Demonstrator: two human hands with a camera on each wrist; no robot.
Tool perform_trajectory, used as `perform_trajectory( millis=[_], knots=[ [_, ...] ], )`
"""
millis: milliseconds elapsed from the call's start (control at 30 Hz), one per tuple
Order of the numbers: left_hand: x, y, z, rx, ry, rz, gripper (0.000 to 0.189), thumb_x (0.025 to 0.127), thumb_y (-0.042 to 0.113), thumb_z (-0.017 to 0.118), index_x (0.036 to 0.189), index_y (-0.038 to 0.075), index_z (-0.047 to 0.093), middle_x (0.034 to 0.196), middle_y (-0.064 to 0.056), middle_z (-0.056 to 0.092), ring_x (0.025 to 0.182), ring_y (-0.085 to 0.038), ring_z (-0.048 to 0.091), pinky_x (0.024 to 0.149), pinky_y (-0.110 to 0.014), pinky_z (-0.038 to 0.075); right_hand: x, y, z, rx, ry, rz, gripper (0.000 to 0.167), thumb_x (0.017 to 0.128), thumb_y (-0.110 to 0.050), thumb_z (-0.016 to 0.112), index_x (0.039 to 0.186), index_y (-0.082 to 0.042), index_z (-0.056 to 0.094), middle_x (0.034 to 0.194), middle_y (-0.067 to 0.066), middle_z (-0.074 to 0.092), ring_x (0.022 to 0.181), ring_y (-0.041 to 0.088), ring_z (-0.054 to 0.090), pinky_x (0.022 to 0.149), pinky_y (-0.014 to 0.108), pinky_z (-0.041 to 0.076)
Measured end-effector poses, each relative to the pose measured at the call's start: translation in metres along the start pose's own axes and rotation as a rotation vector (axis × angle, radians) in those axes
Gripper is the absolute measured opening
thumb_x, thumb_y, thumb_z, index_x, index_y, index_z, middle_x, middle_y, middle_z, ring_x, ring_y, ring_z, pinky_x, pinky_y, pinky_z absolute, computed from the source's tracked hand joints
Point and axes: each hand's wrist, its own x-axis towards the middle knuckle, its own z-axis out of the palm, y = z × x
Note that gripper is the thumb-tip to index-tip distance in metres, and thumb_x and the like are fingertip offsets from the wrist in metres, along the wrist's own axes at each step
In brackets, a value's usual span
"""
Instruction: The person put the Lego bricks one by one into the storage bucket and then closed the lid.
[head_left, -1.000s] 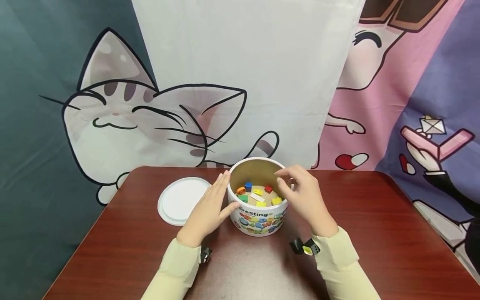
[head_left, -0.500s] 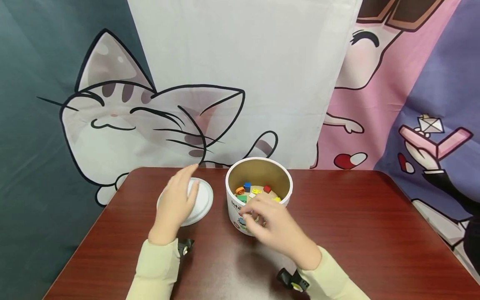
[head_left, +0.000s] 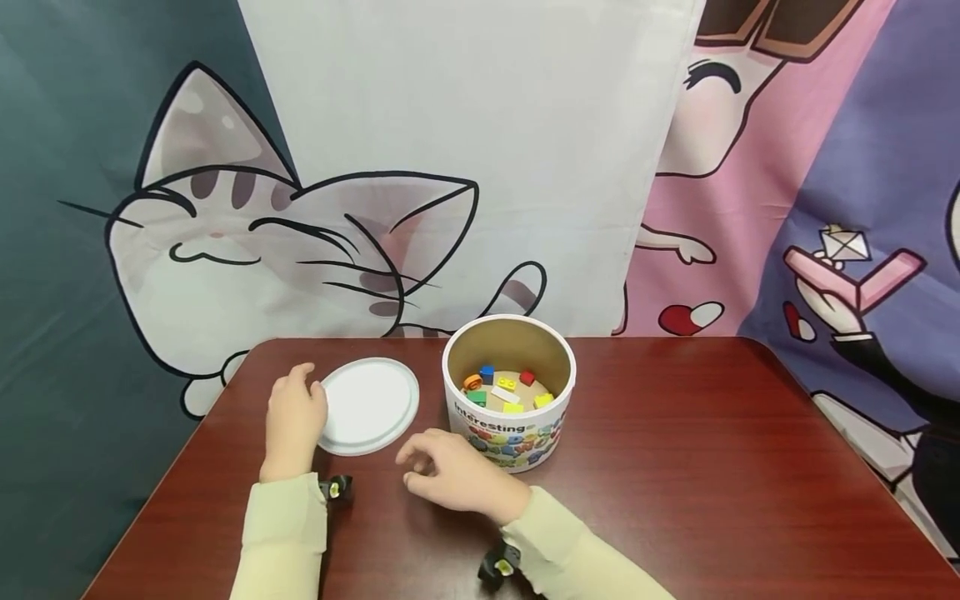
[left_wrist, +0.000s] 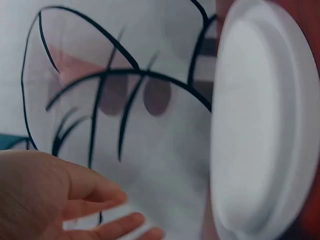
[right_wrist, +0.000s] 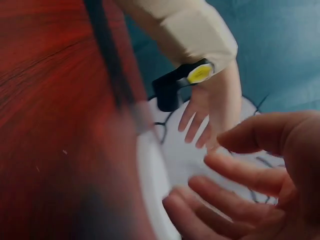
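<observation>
A round white lid (head_left: 369,407) lies flat on the table, left of a white tub (head_left: 510,437) with "Interesting" printed on its side. Inside the tub are several small toy bricks (head_left: 506,393) in yellow, red, blue, green and white. At the lid's left edge is my left hand (head_left: 294,417), fingers loosely bent and holding nothing; the left wrist view has the lid (left_wrist: 250,125) just beyond the fingers. My right hand (head_left: 457,473) hovers between the lid and the tub's front, fingers relaxed and nothing in them. Its fingers (right_wrist: 225,170) point toward the lid in the right wrist view.
The reddish-brown table (head_left: 697,467) extends to the right of the tub. A curtain (head_left: 450,100) printed with cartoon animals hangs right behind the table's back edge. A small black camera (head_left: 337,488) sits on the left wrist, another (head_left: 498,565) on the right.
My left hand has left the tub's rim and moved left across the lid to its far side. My right hand has come away from the tub's right rim, moving left and toward me.
</observation>
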Motion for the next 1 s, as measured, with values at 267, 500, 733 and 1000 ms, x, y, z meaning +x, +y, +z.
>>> perform_trajectory(
  millis=[267,500,733,1000],
  knots=[
    [0.006,-0.031,0.005,0.089,-0.181,-0.130,0.048,0.100,0.008,0.039,0.140,-0.018,0.043,0.133,-0.045,0.046,0.122,-0.061,0.046,0.101,-0.067,0.040,0.026,0.007,0.020,-0.127,0.013,0.066,0.036,0.092,-0.016,0.067,0.127,-0.007,0.066,0.128,0.004,0.062,0.119,0.012,0.057,0.100,0.024,0.047],
    [0.010,-0.040,0.009,0.087,-0.224,-0.153,0.047,0.095,0.004,0.042,0.135,-0.021,0.046,0.133,-0.044,0.048,0.124,-0.059,0.045,0.105,-0.065,0.040,0.039,0.010,0.034,-0.237,-0.063,0.058,0.037,0.093,-0.017,0.067,0.129,-0.006,0.066,0.131,0.005,0.063,0.124,0.015,0.056,0.105,0.025,0.043],
    [0.013,-0.045,0.008,0.101,-0.242,-0.156,0.044,0.092,0.000,0.045,0.130,-0.020,0.052,0.131,-0.042,0.051,0.120,-0.059,0.048,0.104,-0.065,0.041,0.038,0.004,0.038,-0.322,-0.115,0.072,0.040,0.091,-0.021,0.070,0.130,-0.009,0.067,0.136,0.004,0.060,0.121,0.019,0.055,0.102,0.025,0.043],
    [0.011,-0.045,0.003,0.083,-0.285,-0.182,0.045,0.092,0.005,0.055,0.130,-0.019,0.052,0.126,-0.041,0.054,0.113,-0.054,0.052,0.098,-0.063,0.046,0.038,-0.007,0.038,-0.420,-0.124,0.099,0.044,0.091,-0.024,0.070,0.133,-0.011,0.064,0.140,0.004,0.056,0.113,0.021,0.055,0.096,0.024,0.046]
  ],
)
